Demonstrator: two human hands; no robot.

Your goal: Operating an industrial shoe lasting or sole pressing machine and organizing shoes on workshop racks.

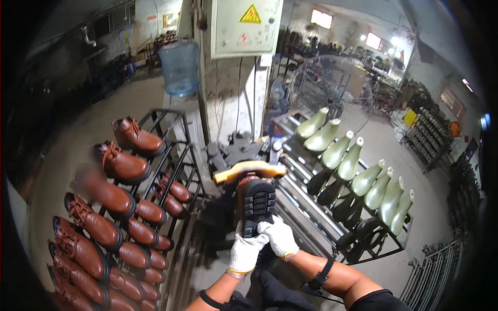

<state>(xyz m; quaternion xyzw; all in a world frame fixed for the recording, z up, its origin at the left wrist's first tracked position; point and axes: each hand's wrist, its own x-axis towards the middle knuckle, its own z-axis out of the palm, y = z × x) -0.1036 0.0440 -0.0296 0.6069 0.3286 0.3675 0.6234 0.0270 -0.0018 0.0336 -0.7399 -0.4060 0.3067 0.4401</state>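
A brown leather shoe (259, 206) is in front of me with its black, treaded sole turned up and its toe pointing away. White knitted gloves cover both hands. My left hand (246, 254) is closed at the lower left of the shoe's near end. My right hand (280, 237) closes round that end from the right, its fingers meeting the left ones over the sole. Right beyond the toe is a curved yellow part (250, 170) of a dark machine (241, 147). Whether the shoe touches that part cannot be made out. Hands hide the near end.
At left, a black rack (181, 122) carries rows of brown lace-up shoes (93, 223). On the right, a metal rack (384, 249) holds pale green shoe lasts (346, 161). A large fan (321, 85), an electrical box (246, 26) on a pillar and a blue water jug (179, 70) stand beyond.
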